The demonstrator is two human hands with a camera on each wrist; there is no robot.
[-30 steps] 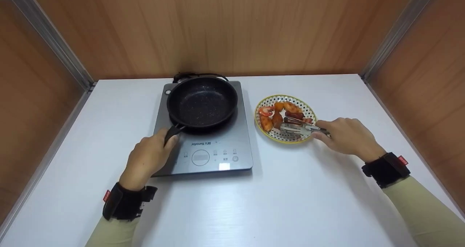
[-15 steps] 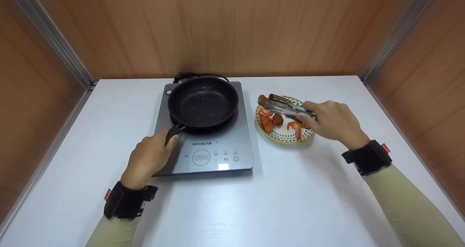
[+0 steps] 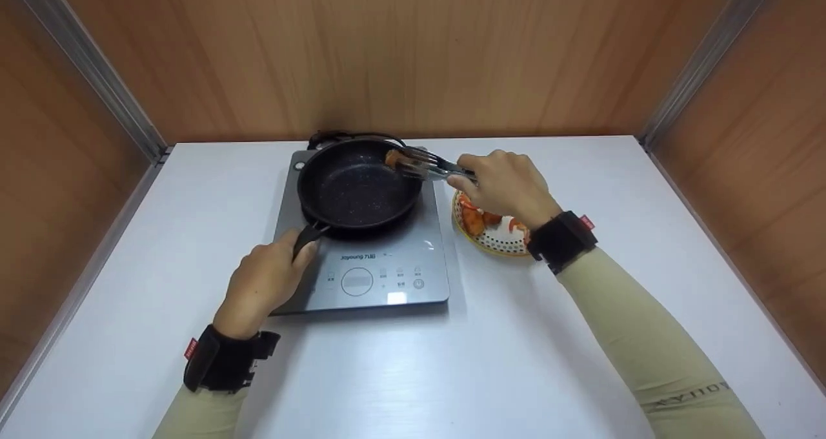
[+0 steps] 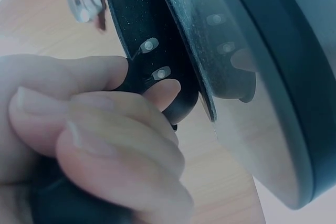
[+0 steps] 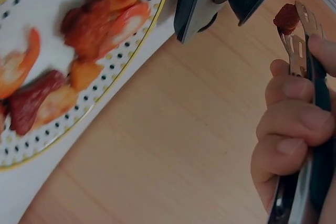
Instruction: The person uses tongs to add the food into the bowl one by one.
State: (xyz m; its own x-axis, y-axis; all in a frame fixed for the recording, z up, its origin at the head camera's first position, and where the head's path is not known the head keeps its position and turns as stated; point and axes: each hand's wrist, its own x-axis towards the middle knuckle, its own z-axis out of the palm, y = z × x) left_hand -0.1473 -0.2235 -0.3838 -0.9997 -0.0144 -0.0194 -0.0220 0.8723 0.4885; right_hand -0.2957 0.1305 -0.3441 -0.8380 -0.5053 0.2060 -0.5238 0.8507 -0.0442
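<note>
A black frying pan [image 3: 358, 193] sits on the induction cooktop [image 3: 413, 252], and nothing lies in it. My left hand [image 3: 264, 281] grips the pan's handle [image 3: 308, 235]; the left wrist view shows the fingers curled round it. In my right hand [image 3: 506, 184] is a pair of metal tongs [image 3: 429, 164], squeezed on a browned piece of food [image 5: 286, 19]. The tongs' tips are over the pan's right rim. Below the right forearm stands a yellow-rimmed, dotted plate [image 3: 500, 244], partly covered by that hand, with several food pieces [image 5: 89, 30] on it.
The cooktop's control panel [image 3: 357, 281] faces me. A black cable [image 3: 348, 133] runs behind the pan. Wooden panels [image 3: 413, 51] enclose the white table [image 3: 387, 374] at the back and both sides.
My right hand has picked a browned piece off the plate with the tongs and carried it left to the pan's rim. The left hand and the pan have stayed in place.
</note>
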